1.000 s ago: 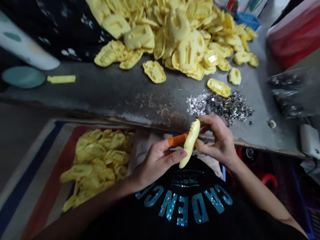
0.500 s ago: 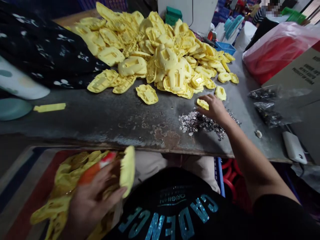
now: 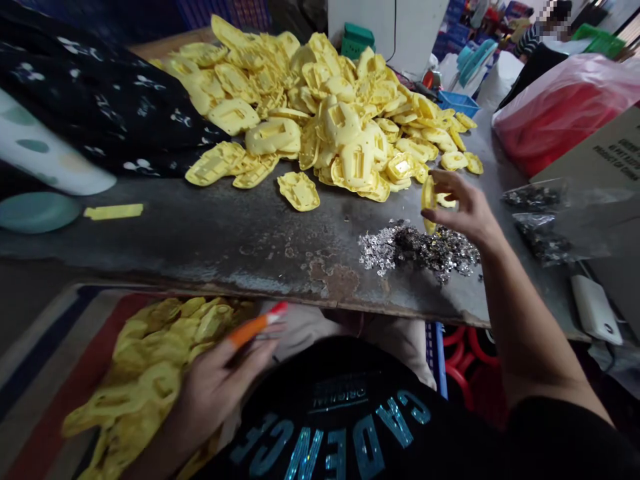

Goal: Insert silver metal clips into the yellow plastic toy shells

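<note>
My right hand (image 3: 469, 210) pinches a yellow plastic shell (image 3: 429, 200) upright between thumb and fingers. It is just above a scatter of small shiny metal pieces (image 3: 377, 252) on the grey table. Another yellow shell lies partly hidden behind that hand. Low in front of me, my left hand (image 3: 217, 380) is empty, its thumb and index finger apart, blurred by motion. An orange covering with a red end (image 3: 253, 328) shows on its index finger. Beside it, below the table edge, lies a heap of yellow shells (image 3: 150, 353) on striped cloth.
A large pile of yellow shells (image 3: 345, 127) covers the back of the table (image 3: 240, 247). One loose shell (image 3: 299, 191) lies in front. At right are plastic bags of dark small parts (image 3: 540, 233), a white device (image 3: 595, 310) and a red bag (image 3: 555, 120).
The yellow shell at my left hand has left it, and that hand has moved right. My right hand has picked a shell up off the table and turned it upright.
</note>
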A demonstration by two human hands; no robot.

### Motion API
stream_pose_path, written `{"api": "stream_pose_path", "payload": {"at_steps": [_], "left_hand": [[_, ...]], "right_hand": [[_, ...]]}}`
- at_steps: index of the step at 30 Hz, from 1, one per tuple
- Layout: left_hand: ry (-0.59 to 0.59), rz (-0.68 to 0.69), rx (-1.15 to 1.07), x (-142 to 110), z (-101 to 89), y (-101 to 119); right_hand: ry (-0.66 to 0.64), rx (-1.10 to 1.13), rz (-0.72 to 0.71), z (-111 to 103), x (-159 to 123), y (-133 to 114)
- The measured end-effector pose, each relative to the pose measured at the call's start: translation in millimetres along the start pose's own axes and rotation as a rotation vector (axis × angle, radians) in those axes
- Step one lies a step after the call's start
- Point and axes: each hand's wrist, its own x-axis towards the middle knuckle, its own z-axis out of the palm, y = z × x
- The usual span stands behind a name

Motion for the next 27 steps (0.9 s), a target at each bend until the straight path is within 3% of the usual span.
{"api": "stream_pose_path", "payload": {"at_steps": [1,2,5,6,8,12,14,18,20,23,25,27], "left_hand": [[0.039,0.111,0.009,18.3,27.7,3.7],[-0.038,0.121,-0.043,36.3,56.6,9.0],[-0.448,0.044,-0.337,80.5,130.5,26.6],[-0.547,-0.001,-0.414,90.0,146.0,30.7],[-0.626,-0.090,-0.459,99.4,161.9,34.7],[-0.564,-0.171,-0.385,87.9,154.2,36.0],[-0.635,-0.247,-0.387,77.2,143.2,37.5],[-0.901,-0.555,-0.362,65.2,124.6,40.7],[-0.948,-0.645,-0.316,64.4,121.0,41.5],[-0.924,-0.662,-0.339,65.9,122.0,42.1],[-0.886,-0.620,-0.427,68.3,123.8,41.6],[-0.874,-0.542,-0.534,71.9,123.8,39.3]], "right_hand": [[0.044,0.228,-0.083,2.6,-19.7,-9.5],[0.027,0.424,-0.147,9.1,-39.8,-19.8],[-0.009,0.762,-0.218,41.4,-96.0,-48.7],[-0.008,0.818,-0.218,52.0,-111.9,-55.7],[-0.004,0.891,-0.213,67.0,-138.6,-62.7],[0.006,0.937,-0.166,76.8,-178.5,-56.5],[0.009,0.934,-0.133,81.1,-194.4,-55.8],[-0.045,0.867,-0.144,93.7,-211.2,-75.8],[-0.067,0.808,-0.182,93.9,-212.3,-87.2],[-0.115,0.726,-0.193,78.4,-214.2,-85.7],[-0.034,0.629,-0.076,61.7,-218.3,-68.0],[0.202,0.414,0.127,46.3,-222.5,-42.6]]}}
